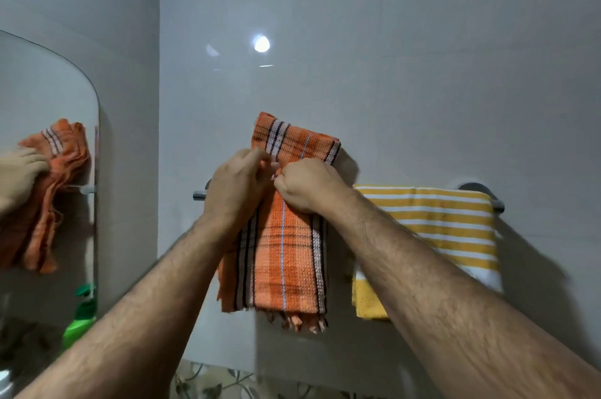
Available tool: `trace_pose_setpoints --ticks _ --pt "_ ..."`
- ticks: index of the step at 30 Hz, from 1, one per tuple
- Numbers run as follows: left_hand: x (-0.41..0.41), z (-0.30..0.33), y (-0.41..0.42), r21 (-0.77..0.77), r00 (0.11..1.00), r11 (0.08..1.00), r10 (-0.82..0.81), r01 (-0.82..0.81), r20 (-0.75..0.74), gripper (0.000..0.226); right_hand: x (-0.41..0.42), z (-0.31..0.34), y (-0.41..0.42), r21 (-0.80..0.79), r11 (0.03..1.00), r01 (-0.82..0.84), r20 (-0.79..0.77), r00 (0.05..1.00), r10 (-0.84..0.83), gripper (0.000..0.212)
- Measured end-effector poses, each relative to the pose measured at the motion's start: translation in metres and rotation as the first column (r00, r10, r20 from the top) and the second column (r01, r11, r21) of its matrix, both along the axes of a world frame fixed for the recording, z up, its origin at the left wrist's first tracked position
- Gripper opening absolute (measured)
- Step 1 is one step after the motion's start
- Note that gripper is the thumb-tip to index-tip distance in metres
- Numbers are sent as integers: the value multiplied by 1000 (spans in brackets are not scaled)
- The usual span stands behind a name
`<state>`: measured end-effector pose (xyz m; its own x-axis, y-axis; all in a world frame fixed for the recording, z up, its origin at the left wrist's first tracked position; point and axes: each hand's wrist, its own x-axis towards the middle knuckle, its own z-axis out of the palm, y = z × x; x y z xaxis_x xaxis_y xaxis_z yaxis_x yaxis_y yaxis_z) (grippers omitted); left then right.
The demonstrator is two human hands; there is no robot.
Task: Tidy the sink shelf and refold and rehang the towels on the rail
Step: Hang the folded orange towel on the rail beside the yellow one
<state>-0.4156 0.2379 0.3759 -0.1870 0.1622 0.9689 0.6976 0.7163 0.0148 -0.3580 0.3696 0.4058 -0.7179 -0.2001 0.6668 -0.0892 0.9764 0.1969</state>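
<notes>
The step in hand looks like rehanging: the folded orange plaid towel (286, 229) is being draped over the rail (199, 194) at the frame's centre, its upper fold standing above the bar toward 12 o'clock and its fringed end hanging toward 6. The left hand (235, 185) and right hand (309, 185) meet at rail height, both with fingers curled, pinching the cloth where it crosses the bar. Both forearms reach up from 7 and 5 o'clock. Next, I judge, the upper fold must go over behind the rail and be evened. At 3 o'clock the yellow striped towel (435, 229) already hangs.
</notes>
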Motion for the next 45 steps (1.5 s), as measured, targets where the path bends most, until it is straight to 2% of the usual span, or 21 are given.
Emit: trace_pose_setpoints --ticks 2,4,10,13,15,17,19,22,25,29,32,34,37,39,40,42,43,45 --pt "-3 -7 -5 -128 999 991 -26 28 23 49 -2 2 -1 -30 1000 3 48 999 -1 46" --pt "-4 -13 -11 -185 993 981 -36 57 111 60 -4 5 -3 -41 999 15 101 995 -10 46" --pt "-5 -2 -17 -256 954 967 83 -7 288 56 -14 8 -5 -81 995 50 222 974 -31 49" --pt "-6 5 -16 -306 918 952 131 -11 374 56 -10 12 -8 -111 993 48 336 942 -8 52" --pt "-12 10 -13 -293 867 956 139 9 478 51 -9 15 -9 -256 966 -30 400 907 134 50" --pt "-20 18 -10 -230 800 971 82 72 595 44 -12 17 -8 -448 891 -81 446 843 301 40" --pt "-25 25 -9 -165 714 973 0 162 700 39 -18 21 -5 -571 820 37 509 799 319 38" --pt "-33 32 -11 -106 601 960 -76 261 795 39 -30 23 -2 -615 777 134 569 758 319 35" --pt "-38 32 -13 -100 611 961 -81 256 787 38 -34 23 -1 -612 787 76 531 777 338 33" --pt "-38 23 -15 -127 705 971 -55 203 707 36 -19 19 -1 -535 845 -7 487 815 315 36" --pt "-32 14 -16 -160 812 980 0 115 583 48 -13 13 -3 -340 938 -67 397 894 208 36" --pt "-27 2 -15 -111 880 990 -24 86 474 50 -14 3 -3 -197 979 -52 225 970 97 43" --pt "-15 -26 -13 79 970 996 -53 35 236 40 -11 -19 -4 -119 991 -58 -99 994 47 46" --pt "-6 -48 -12 302 991 953 -24 -15 128 33 -8 -37 -5 -108 986 -129 -259 961 97 43" --pt "1 -58 -12 416 991 909 -35 -23 131 35 -6 -47 -5 -107 981 -163 -323 939 121 43" --pt "9 -76 -12 571 955 821 -151 -24 256 49 1 -74 -3 -160 964 -210 -440 890 121 52" --pt "10 -83 -12 609 907 793 -233 -31 350 57 5 -89 -2 -208 948 -242 -496 861 111 58" --pt "8 -90 -13 679 753 734 -443 -7 487 74 15 -117 -4 -295 900 -320 -611 787 79 61"
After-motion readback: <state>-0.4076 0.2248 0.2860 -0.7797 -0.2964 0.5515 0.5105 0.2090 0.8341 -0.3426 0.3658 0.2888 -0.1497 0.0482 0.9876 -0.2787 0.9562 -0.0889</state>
